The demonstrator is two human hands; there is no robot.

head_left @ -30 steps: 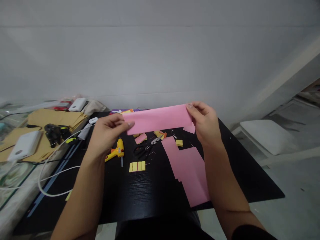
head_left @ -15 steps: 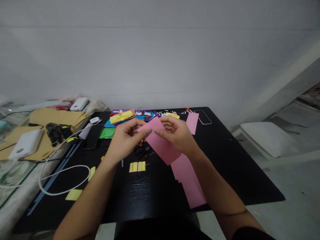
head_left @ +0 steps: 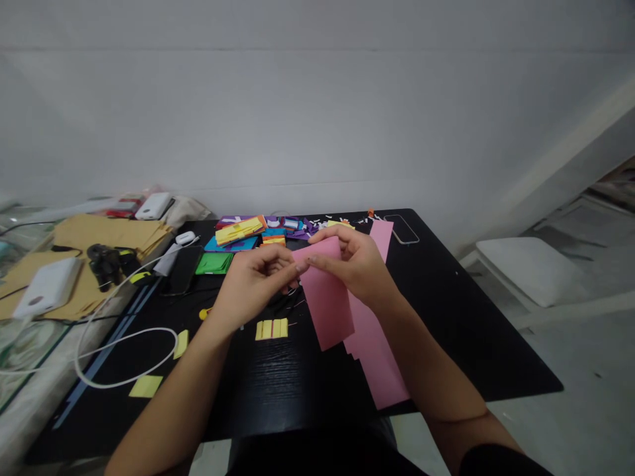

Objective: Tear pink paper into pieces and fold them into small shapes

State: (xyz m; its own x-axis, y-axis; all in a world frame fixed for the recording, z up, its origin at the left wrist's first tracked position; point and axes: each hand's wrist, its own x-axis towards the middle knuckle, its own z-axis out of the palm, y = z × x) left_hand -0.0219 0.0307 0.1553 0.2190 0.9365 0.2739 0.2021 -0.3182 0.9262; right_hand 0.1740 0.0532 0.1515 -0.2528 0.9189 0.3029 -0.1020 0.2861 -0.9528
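Note:
A rectangular sheet of pink paper (head_left: 328, 307) hangs from my two hands above the black table. My left hand (head_left: 262, 277) pinches its upper left corner between thumb and fingers. Across the top edge, my right hand (head_left: 354, 261) grips the sheet with the thumb in front and the fingers behind. More pink paper (head_left: 380, 363) lies on the table under my right forearm, and a further pink strip (head_left: 383, 233) lies beyond my right hand. A small folded yellow paper piece (head_left: 272, 329) rests below my left hand. Dark scissors, partly hidden, seem to lie behind it.
Behind my hands are a yellow paper bundle (head_left: 241, 230), green folded paper (head_left: 214, 264) and scattered scraps. A clear phone case (head_left: 404, 229) lies far right. A white cable (head_left: 126, 330) loops at left, near a dark phone (head_left: 182, 271) and binoculars (head_left: 104, 266). A white stool (head_left: 528, 271) stands right.
The pink sheet has turned from a slant to hanging nearly upright, its lower end swinging left and toward me. Both hands still hold its top, moved slightly right.

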